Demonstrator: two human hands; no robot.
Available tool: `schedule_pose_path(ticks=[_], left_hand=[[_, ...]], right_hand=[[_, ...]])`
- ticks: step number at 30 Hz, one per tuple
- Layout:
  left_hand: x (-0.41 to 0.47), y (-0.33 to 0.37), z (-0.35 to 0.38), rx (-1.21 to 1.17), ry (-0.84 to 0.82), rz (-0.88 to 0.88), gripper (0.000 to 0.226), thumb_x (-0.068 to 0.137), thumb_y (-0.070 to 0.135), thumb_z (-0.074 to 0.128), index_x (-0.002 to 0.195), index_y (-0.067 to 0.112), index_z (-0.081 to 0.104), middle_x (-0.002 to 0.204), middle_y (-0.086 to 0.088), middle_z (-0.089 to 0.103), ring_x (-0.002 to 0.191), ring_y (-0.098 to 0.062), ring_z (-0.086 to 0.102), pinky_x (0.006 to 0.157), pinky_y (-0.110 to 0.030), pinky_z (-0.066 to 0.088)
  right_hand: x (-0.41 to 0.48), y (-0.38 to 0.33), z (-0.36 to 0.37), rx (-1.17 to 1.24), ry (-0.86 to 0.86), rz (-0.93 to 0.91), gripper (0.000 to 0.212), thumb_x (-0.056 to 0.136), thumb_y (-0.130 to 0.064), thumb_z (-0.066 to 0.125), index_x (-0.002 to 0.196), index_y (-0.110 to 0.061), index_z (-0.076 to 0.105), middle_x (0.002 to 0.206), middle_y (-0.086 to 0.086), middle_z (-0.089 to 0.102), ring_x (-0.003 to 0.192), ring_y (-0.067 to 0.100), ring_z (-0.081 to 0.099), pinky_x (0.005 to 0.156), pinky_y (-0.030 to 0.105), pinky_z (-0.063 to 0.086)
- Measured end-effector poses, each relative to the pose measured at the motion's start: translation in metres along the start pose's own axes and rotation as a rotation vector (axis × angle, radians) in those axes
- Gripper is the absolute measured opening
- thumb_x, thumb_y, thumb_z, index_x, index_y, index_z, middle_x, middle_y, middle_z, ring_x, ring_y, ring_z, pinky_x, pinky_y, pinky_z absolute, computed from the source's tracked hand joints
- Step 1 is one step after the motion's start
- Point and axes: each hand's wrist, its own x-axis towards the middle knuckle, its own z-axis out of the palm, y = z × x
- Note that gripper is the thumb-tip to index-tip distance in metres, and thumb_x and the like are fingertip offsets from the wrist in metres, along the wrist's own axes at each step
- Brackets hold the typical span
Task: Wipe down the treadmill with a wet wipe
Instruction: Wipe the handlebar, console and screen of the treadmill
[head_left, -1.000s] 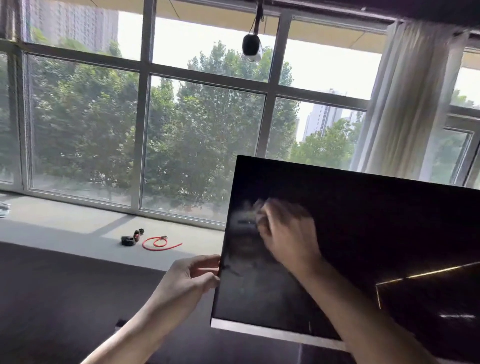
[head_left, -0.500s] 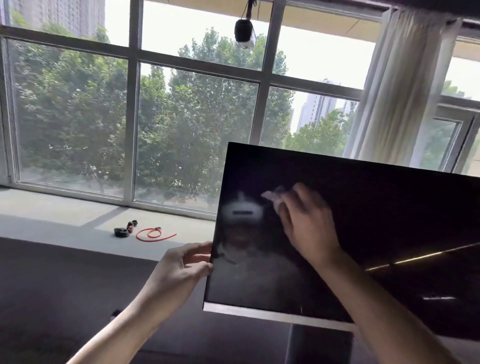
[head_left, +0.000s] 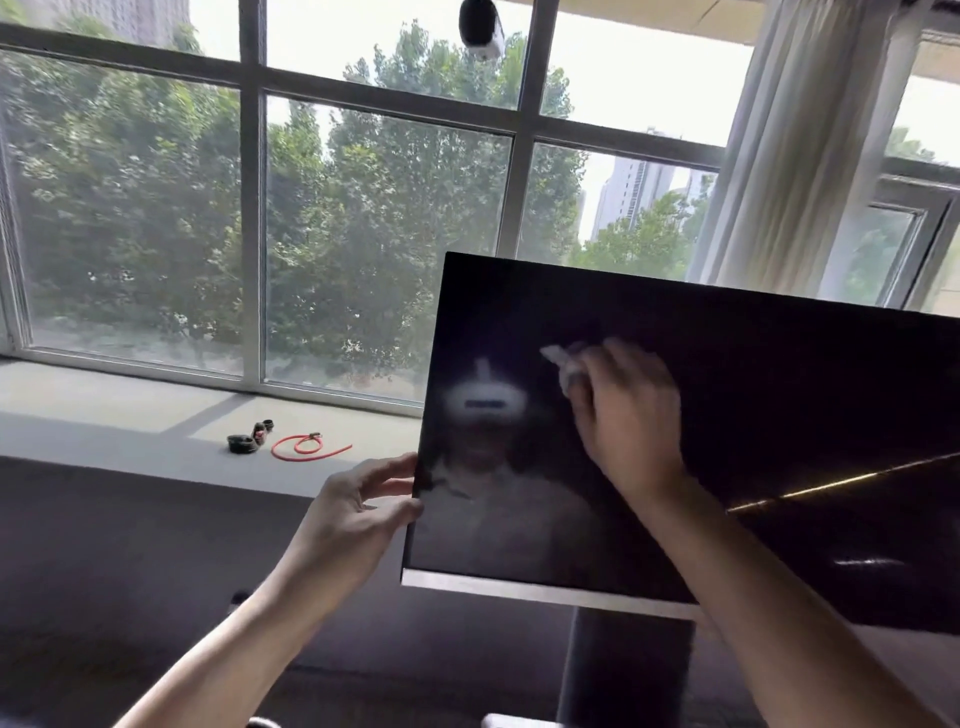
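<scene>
Right hand (head_left: 631, 415) presses a crumpled white wet wipe (head_left: 563, 361) against the upper middle of the glossy black rectangular treadmill screen (head_left: 779, 395), fingers curled over it. Left hand (head_left: 358, 501) pinches the screen's left edge, thumb in front. Beyond, a red looped cord (head_left: 306, 447) lies on the grey window ledge (head_left: 130, 421).

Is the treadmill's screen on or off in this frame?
Off, as far as shows: the screen is black, showing only reflections, while the right hand wipes it.
</scene>
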Motion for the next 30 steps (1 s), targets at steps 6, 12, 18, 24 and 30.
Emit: schedule_pose_path(ticks=[6,12,18,24,30], left_hand=[[0.001,-0.004,-0.001,-0.017,-0.018,-0.017,0.045,0.092,-0.01,0.061,0.123,0.021,0.074,0.118,0.009,0.076,0.118,-0.01,0.068,0.093,-0.018,0.051],[-0.001,-0.008,0.001,-0.042,0.03,-0.021,0.044,0.089,-0.006,0.066,0.124,0.02,0.073,0.118,0.007,0.076,0.118,-0.011,0.068,0.102,-0.033,0.051],[-0.003,-0.007,0.006,-0.066,0.055,-0.045,0.046,0.092,-0.008,0.062,0.121,0.026,0.074,0.114,0.008,0.077,0.115,-0.012,0.069,0.098,-0.032,0.051],[-0.007,-0.013,0.008,-0.067,0.083,-0.026,0.046,0.091,-0.001,0.07,0.128,0.027,0.071,0.122,0.01,0.074,0.121,-0.011,0.066,0.11,-0.048,0.048],[-0.009,-0.006,0.013,-0.094,0.106,-0.022,0.046,0.09,-0.008,0.064,0.119,0.026,0.075,0.114,0.008,0.077,0.114,-0.01,0.07,0.108,-0.042,0.05]], right_hand=[[-0.057,-0.065,0.009,0.216,-0.08,-0.141,0.008,0.088,-0.008,0.062,0.081,-0.012,0.064,0.084,0.008,0.058,0.077,0.025,0.048,0.07,0.041,0.041],[-0.048,-0.029,0.007,0.076,-0.053,-0.133,0.021,0.1,-0.018,0.053,0.08,-0.014,0.058,0.077,0.007,0.057,0.071,0.032,0.056,0.068,0.044,0.04],[-0.059,-0.051,0.01,0.196,-0.038,0.05,0.027,0.103,-0.019,0.044,0.081,-0.012,0.059,0.079,0.009,0.061,0.073,0.034,0.057,0.068,0.044,0.042],[-0.109,-0.05,0.003,0.2,-0.133,-0.217,0.008,0.095,-0.016,0.06,0.087,-0.017,0.059,0.079,0.005,0.058,0.071,0.029,0.055,0.07,0.043,0.042],[-0.058,-0.057,0.002,0.163,-0.039,0.271,0.016,0.093,-0.019,0.055,0.081,-0.012,0.062,0.082,0.008,0.061,0.069,0.034,0.057,0.062,0.041,0.043]])
